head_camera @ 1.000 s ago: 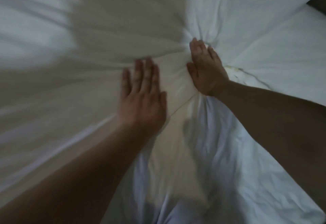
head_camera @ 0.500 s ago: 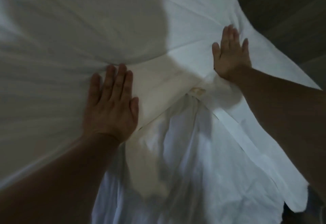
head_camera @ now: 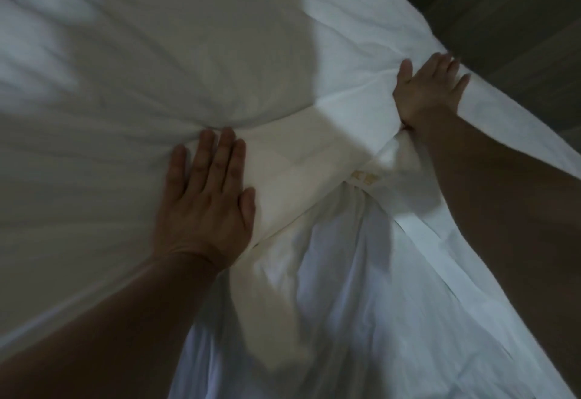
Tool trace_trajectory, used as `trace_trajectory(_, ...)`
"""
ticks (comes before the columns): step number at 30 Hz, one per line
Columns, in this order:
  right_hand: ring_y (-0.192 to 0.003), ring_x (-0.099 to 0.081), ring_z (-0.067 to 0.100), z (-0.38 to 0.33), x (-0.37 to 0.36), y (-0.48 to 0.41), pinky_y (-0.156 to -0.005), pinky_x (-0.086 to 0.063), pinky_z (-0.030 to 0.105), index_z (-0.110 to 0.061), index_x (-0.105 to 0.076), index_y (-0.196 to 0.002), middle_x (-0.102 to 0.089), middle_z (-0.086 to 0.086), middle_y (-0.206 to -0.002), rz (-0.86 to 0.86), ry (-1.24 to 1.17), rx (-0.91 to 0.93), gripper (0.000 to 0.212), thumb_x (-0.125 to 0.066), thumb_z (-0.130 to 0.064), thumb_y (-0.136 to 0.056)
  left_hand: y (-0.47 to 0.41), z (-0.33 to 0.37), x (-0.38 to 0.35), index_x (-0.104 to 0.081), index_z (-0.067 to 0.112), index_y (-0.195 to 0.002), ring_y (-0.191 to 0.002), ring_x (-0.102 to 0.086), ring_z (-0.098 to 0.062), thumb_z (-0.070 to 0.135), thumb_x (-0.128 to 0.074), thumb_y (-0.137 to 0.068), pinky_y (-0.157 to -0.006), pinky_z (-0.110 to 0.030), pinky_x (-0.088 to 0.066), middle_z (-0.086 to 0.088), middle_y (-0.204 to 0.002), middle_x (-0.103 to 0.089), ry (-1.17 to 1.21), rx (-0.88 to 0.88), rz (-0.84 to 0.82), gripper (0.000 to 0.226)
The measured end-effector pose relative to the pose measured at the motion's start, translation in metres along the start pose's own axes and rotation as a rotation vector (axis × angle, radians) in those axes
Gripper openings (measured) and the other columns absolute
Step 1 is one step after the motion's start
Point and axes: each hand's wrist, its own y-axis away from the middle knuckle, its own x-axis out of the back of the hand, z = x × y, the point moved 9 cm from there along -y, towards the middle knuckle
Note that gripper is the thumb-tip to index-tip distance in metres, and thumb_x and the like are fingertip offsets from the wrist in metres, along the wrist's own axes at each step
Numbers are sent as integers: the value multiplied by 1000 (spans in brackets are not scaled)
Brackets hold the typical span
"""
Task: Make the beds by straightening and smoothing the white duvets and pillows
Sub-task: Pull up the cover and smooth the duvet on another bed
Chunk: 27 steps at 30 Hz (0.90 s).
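A white duvet fills most of the view, puffed up and creased toward the middle. My left hand lies flat on it with straight fingers, pressing down beside a cream-coloured fold. My right hand presses with spread fingers on the duvet's right edge, near the side of the bed. A crumpled white sheet lies below the two hands.
A dark floor or wall surface shows past the bed's right edge at the upper right. A small yellowish label sits on the fabric between the hands. The room is dim.
My right hand has slid from the middle of the duvet outward to its right edge. My left hand has stayed flat, shifting slightly left. The bed's right edge has come into view.
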Motion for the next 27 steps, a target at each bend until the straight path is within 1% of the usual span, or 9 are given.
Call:
trace_trajectory(2, -156, -6, 33, -24, 33, 31, -126, -1, 51, 3, -10, -159, -10, 21, -167, 192, -18, 128, 78, -9, -52, -104, 0, 0, 0, -21, 9, -161, -156, -10, -28, 40, -34, -102, -125, -54, -6, -9, -168, -16, -3, -3, -5, 67)
trace_trajectory(4, -155, -11, 34, -68, 38, 77, -126, -3, 49, 4, -15, -159, -15, 22, -166, 310, -27, 394, 74, -15, -49, -107, -1, 0, -1, -22, 9, -160, -156, -11, -28, 40, -34, -102, -125, -53, -4, -9, -168, -17, -6, 0, 1, 67)
trace_trajectory(6, -156, -12, 31, -109, 4, 122, -126, -6, 49, 2, -15, -159, -15, 19, -167, 221, 22, 664, 74, -18, -50, -107, -2, 1, -2, -22, 9, -160, -156, -10, -28, 40, -34, -102, -125, -53, -2, -10, -168, -17, 6, -5, -10, 67)
trace_trajectory(8, -157, -9, 26, -125, -37, 145, -127, -4, 48, -2, -13, -160, -14, 15, -168, 102, 86, 769, 75, -16, -52, -105, -1, 1, -2, -19, 8, -161, -156, -8, -28, 41, -33, -103, -125, -53, -1, -10, -169, -14, 19, -11, -23, 68)
trace_trajectory(18, -157, 5, 15, -132, -72, 132, -126, 4, 44, -13, 0, -162, 1, 3, -171, -40, 108, 618, 73, -8, -55, -103, 18, -2, 4, -20, 8, -161, -157, -5, -25, 47, -25, -103, -126, -49, -3, -9, -169, -13, 24, -54, -158, 70)
trace_trajectory(21, -156, 9, 19, -130, -61, 138, -126, 7, 46, -10, 4, -162, 7, 5, -170, -150, 130, 462, 72, -7, -53, -104, 52, -33, 24, -23, 8, -160, -156, -10, -24, 48, -27, -103, -126, -47, -5, -9, -168, -18, -10, -68, -177, 70)
trace_trajectory(23, -157, 0, 29, -142, -52, 174, -125, -1, 52, -3, -3, -161, 0, 16, -169, -181, 33, 379, 72, -6, -49, -105, 68, -50, 37, -25, 8, -159, -156, -12, -24, 47, -30, -102, -126, -48, -6, -9, -167, -20, -9, -45, -169, 69)
trace_trajectory(25, -155, -8, 38, -182, -47, 241, -123, -11, 56, 0, -12, -159, -6, 25, -166, -178, -80, 507, 75, 0, -49, -104, 74, -57, 44, -23, 7, -160, -156, -10, -25, 44, -29, -102, -126, -48, -4, -9, -168, -18, -3, 7, -175, 69)
trace_trajectory(27, -156, -6, 31, -206, -48, 305, -125, -7, 51, -2, -8, -160, -5, 20, -168, -191, -165, 661, 81, -1, -56, -101, 81, -62, 46, -17, 8, -161, -157, -3, -24, 42, -27, -103, -126, -47, 0, -8, -169, -10, -8, 79, -197, 68)
